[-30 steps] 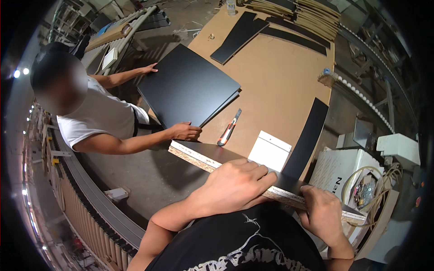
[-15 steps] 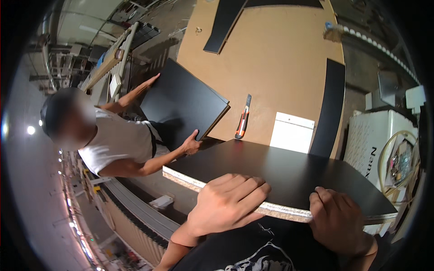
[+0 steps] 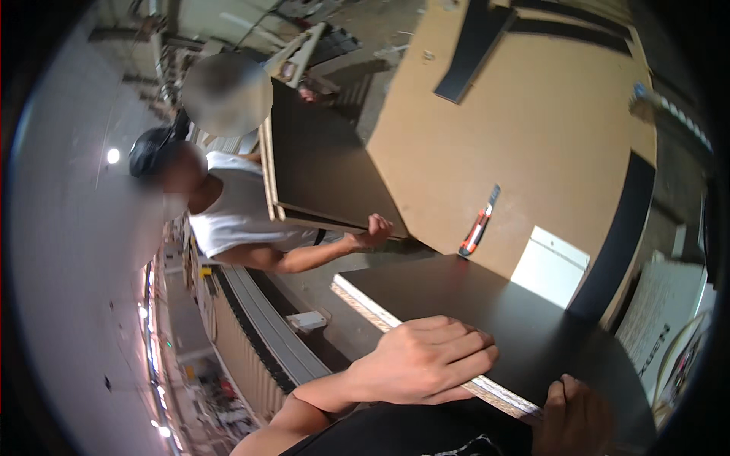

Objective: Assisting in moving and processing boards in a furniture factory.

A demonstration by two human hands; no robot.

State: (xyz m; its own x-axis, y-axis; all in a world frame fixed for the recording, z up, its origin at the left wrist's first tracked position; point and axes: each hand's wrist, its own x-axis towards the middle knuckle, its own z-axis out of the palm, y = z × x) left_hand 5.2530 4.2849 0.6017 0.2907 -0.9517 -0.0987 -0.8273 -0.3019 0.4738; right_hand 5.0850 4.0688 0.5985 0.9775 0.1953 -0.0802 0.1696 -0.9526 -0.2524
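A dark chipboard panel [image 3: 456,300] with a pale, rough edge lies level in front of my body. My left hand [image 3: 426,361] grips its near edge, fingers over the top face. Further right along that edge, my right hand [image 3: 574,416] also clasps the panel, with its fingertips on the dark surface. Beyond the panel's far edge a red and black utility knife [image 3: 476,230] rests on a brown board surface [image 3: 547,137], blade extended. Beside it lies a small white panel [image 3: 552,266].
To the left, a person in a white top [image 3: 239,216] holds a stack of dark panels [image 3: 327,163] upright on edge. Dark strips [image 3: 623,228] lie along the brown surface's right side and far end. A pale carton [image 3: 661,311] stands at right.
The other person's dark panels have tipped from nearly flat to upright and turned away from the brown surface. My view has swung left; my hands keep their grip on the panel.
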